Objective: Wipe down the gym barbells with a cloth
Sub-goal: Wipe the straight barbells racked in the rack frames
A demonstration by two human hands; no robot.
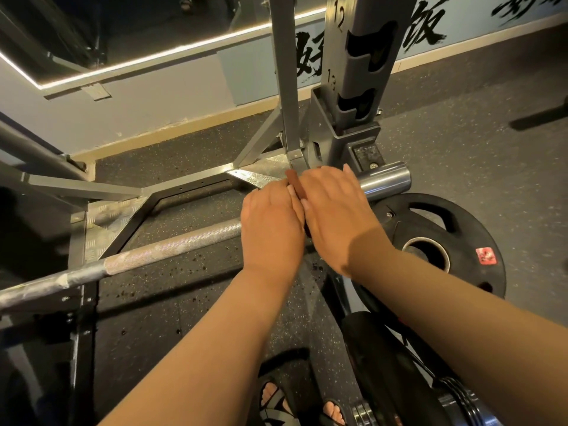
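- Head view: the bar is being gripped by the left hand, with fingers curled over it.
- The brown cloth is being held round the bar by the right hand, beside the bar's sleeve and touching the left hand.
- A plate is being seen lying just below the bar's end.
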